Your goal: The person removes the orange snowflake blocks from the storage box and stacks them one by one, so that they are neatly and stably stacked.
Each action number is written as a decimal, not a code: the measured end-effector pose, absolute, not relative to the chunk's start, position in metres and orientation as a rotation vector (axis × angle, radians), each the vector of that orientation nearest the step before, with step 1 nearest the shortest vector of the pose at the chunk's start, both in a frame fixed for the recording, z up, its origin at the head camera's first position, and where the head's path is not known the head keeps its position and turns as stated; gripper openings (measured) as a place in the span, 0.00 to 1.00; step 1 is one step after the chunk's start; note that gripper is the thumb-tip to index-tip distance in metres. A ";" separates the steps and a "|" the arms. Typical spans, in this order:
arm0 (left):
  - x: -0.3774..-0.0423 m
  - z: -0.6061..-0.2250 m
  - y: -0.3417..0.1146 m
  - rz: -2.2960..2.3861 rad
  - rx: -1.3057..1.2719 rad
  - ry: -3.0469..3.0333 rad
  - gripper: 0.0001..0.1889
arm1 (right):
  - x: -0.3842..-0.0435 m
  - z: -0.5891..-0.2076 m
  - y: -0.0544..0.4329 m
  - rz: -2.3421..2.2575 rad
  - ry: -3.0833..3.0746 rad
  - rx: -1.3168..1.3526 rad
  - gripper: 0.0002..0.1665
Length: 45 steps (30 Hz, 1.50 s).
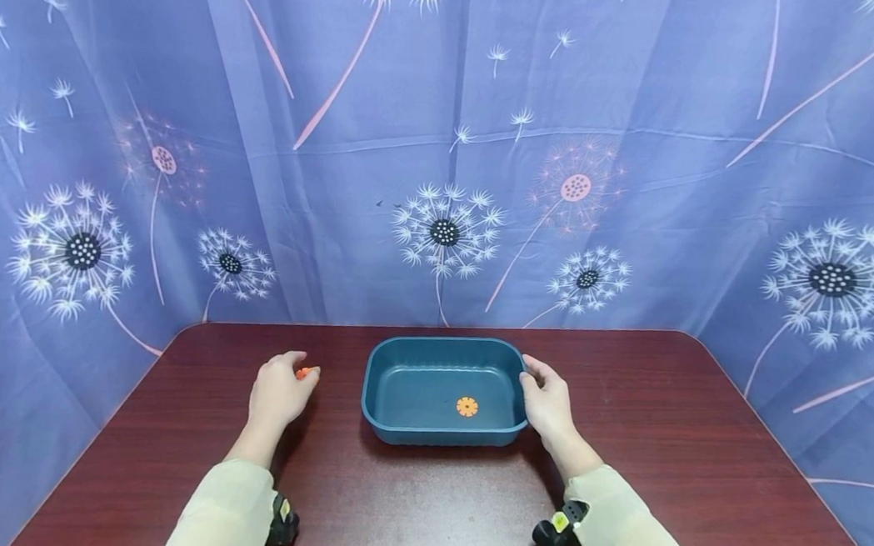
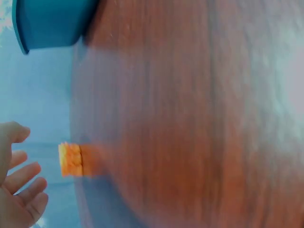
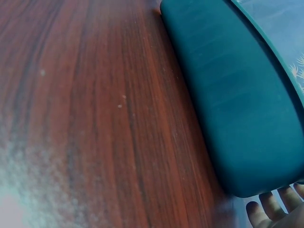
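A teal rectangular plastic basin stands on the table, with one orange notched disc lying on its floor. My left hand is left of the basin, by a short stack of orange notched discs, mostly hidden by the hand in the head view. In the left wrist view that stack sits apart from the spread fingertips. At the basin's right end, my right hand holds the rim and wall. Its fingers show below the basin's end in the right wrist view.
The dark red wooden table has rounded far corners. Behind and beside it hangs a blue curtain printed with dandelions. A small black camera is strapped to each wrist.
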<state>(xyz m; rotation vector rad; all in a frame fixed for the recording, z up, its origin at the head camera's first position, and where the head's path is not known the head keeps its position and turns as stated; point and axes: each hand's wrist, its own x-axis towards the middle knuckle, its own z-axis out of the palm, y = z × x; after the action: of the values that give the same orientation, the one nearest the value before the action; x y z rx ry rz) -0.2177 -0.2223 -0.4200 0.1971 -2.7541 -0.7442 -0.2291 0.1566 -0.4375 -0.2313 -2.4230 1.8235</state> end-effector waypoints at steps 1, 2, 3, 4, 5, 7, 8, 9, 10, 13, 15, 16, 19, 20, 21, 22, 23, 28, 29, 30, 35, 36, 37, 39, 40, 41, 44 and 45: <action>-0.218 -0.419 -0.220 -0.765 0.182 -2.740 0.23 | -0.229 -0.438 0.157 1.824 -2.423 -0.233 0.25; -0.218 -0.418 -0.216 -0.783 0.162 -2.724 0.23 | -0.229 -0.438 0.157 1.825 -2.423 -0.233 0.25; -0.218 -0.417 -0.213 -0.795 0.138 -2.709 0.23 | -0.229 -0.438 0.157 1.827 -2.424 -0.235 0.24; -0.218 -0.416 -0.210 -0.811 0.118 -2.694 0.23 | -0.229 -0.438 0.157 1.828 -2.424 -0.237 0.24; -0.218 -0.415 -0.207 -0.827 0.096 -2.680 0.23 | -0.229 -0.438 0.157 1.828 -2.424 -0.236 0.24; -0.218 -0.414 -0.200 -0.854 0.056 -2.652 0.23 | -0.228 -0.437 0.157 1.828 -2.424 -0.241 0.24; -0.219 -0.413 -0.197 -0.862 0.036 -2.639 0.23 | -0.228 -0.437 0.157 1.829 -2.424 -0.246 0.24; -0.219 -0.412 -0.193 -0.871 0.021 -2.631 0.23 | -0.228 -0.437 0.156 1.827 -2.424 -0.246 0.24; -0.219 -0.411 -0.190 -0.884 0.010 -2.624 0.22 | -0.228 -0.437 0.156 1.827 -2.424 -0.248 0.24; -0.219 -0.408 -0.179 -0.912 -0.020 -2.613 0.22 | -0.228 -0.437 0.156 1.829 -2.423 -0.251 0.24; -0.219 -0.406 -0.173 -0.932 -0.041 -2.605 0.22 | -0.228 -0.437 0.156 1.832 -2.423 -0.249 0.24; -0.219 -0.405 -0.170 -0.940 -0.053 -2.597 0.22 | -0.229 -0.437 0.156 1.832 -2.422 -0.249 0.24; -0.219 -0.402 -0.162 -0.972 -0.087 -2.578 0.21 | -0.229 -0.437 0.157 1.831 -2.421 -0.242 0.24; -0.219 -0.402 -0.159 -0.985 -0.097 -2.571 0.22 | -0.229 -0.437 0.157 1.831 -2.421 -0.240 0.25; -0.219 -0.401 -0.156 -0.997 -0.111 -2.565 0.21 | -0.229 -0.437 0.157 1.830 -2.422 -0.239 0.25; -0.219 -0.402 -0.153 -1.007 -0.124 -2.558 0.21 | -0.229 -0.437 0.157 1.828 -2.424 -0.240 0.25; -0.219 -0.402 -0.150 -1.022 -0.132 -2.552 0.21 | -0.229 -0.437 0.157 1.830 -2.426 -0.240 0.25; -0.217 -0.403 -0.133 -1.063 -0.197 -2.500 0.19 | -0.228 -0.438 0.158 1.835 -2.430 -0.231 0.25; -0.217 -0.403 -0.129 -1.071 -0.212 -2.487 0.19 | -0.228 -0.438 0.158 1.838 -2.427 -0.228 0.25; -0.217 -0.404 -0.125 -1.071 -0.231 -2.476 0.18 | -0.228 -0.438 0.157 1.838 -2.425 -0.227 0.25; -0.217 -0.405 -0.101 -1.060 -0.327 -2.464 0.17 | -0.226 -0.438 0.158 1.842 -2.426 -0.238 0.25; -0.217 -0.405 -0.097 -1.061 -0.341 -2.475 0.18 | -0.226 -0.439 0.158 1.843 -2.425 -0.237 0.25; -0.217 -0.405 -0.092 -1.062 -0.354 -2.488 0.19 | -0.226 -0.439 0.158 1.843 -2.424 -0.235 0.25; -0.218 -0.406 -0.084 -1.083 -0.384 -2.521 0.20 | -0.226 -0.439 0.159 1.843 -2.416 -0.233 0.25; -0.218 -0.406 -0.081 -1.098 -0.404 -2.536 0.20 | -0.226 -0.439 0.158 1.844 -2.410 -0.230 0.25; -0.218 -0.406 -0.077 -1.113 -0.420 -2.557 0.20 | -0.226 -0.438 0.158 1.844 -2.405 -0.229 0.25; -0.219 -0.406 -0.070 -1.147 -0.491 -2.617 0.21 | -0.226 -0.437 0.157 1.844 -2.401 -0.230 0.25; -0.220 -0.406 -0.067 -1.154 -0.516 -2.640 0.21 | -0.226 -0.437 0.156 1.843 -2.402 -0.229 0.25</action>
<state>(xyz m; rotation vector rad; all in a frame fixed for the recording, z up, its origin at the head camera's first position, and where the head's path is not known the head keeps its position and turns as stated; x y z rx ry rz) -0.2201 -0.0674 -0.4058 -0.5160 -2.6401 -1.1545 -0.2257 0.1565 -0.4371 -0.2286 -2.4017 1.8434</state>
